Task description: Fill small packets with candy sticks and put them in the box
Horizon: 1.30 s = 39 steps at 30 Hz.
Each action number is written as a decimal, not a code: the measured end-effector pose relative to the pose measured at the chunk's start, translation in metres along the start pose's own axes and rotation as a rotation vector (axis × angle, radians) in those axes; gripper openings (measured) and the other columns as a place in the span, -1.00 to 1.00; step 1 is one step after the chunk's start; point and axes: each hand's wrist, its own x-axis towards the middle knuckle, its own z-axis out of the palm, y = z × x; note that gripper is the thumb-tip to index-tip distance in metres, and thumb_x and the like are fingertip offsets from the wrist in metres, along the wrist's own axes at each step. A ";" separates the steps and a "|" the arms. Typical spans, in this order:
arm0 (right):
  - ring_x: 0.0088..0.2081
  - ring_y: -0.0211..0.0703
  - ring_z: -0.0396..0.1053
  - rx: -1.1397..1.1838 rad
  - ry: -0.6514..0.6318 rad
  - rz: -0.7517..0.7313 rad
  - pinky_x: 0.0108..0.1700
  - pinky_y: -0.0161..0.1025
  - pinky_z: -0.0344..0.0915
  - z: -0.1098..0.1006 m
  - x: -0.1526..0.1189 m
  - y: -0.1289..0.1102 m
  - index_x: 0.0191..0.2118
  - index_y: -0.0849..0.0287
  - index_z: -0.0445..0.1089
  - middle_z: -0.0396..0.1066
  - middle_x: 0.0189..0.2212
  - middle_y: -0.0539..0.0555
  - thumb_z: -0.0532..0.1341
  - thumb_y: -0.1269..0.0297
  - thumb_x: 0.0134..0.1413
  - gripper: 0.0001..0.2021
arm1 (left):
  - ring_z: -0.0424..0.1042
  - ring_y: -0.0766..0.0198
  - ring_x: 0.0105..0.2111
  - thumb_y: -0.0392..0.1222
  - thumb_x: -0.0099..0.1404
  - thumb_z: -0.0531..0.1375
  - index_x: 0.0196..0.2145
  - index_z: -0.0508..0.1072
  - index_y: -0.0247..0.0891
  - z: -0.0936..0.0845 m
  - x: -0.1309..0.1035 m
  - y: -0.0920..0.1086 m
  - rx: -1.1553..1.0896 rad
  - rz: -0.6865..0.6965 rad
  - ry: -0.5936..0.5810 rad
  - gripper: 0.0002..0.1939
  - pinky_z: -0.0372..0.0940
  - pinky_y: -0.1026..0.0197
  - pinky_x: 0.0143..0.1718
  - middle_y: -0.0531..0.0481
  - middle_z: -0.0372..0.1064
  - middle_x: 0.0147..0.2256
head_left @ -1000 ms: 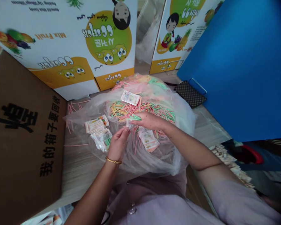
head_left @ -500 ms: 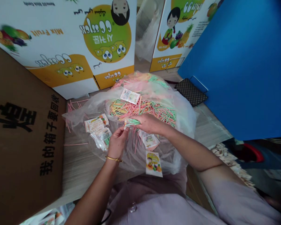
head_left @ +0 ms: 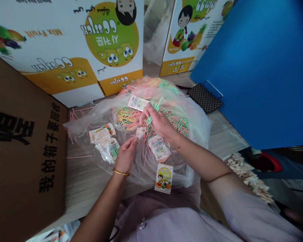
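Between the thumb and fingers of my left hand [head_left: 127, 153] is a small printed packet [head_left: 140, 132], pinched at its lower end. My right hand [head_left: 159, 121] grips several green candy sticks [head_left: 154, 109] that point up past the fingers. Beneath it, a clear plastic bag [head_left: 200, 134] lies spread with a heap of pink, yellow and green candy sticks [head_left: 175, 121]. A flat packet [head_left: 138, 103] rests on the heap by my right fingertips. Right of my left hand sits a stack of packets [head_left: 159, 149], and left of it a pile of packets [head_left: 104, 141].
One printed packet [head_left: 164, 178] lies at the table's front edge. A brown carton [head_left: 25, 144] stands at the left, with printed white boxes [head_left: 73, 43] behind. A blue panel [head_left: 257, 77] and a dark checked pouch [head_left: 204, 97] are at the right.
My right hand has moved up and away from my left hand, taking the green candy sticks over the heap. My left hand keeps the small packet in nearly the same place.
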 end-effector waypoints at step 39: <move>-0.24 -0.09 0.38 -1.006 -0.869 0.081 -0.17 -0.20 0.20 -0.048 -0.126 -0.001 -0.29 0.20 0.48 0.48 -0.30 0.12 0.35 0.15 0.22 -0.80 | 0.40 0.02 0.23 -0.09 0.31 0.31 -0.05 0.58 -0.18 -0.004 0.002 0.013 -0.267 -0.168 -0.023 -0.73 0.42 -0.01 0.15 -0.09 0.48 0.16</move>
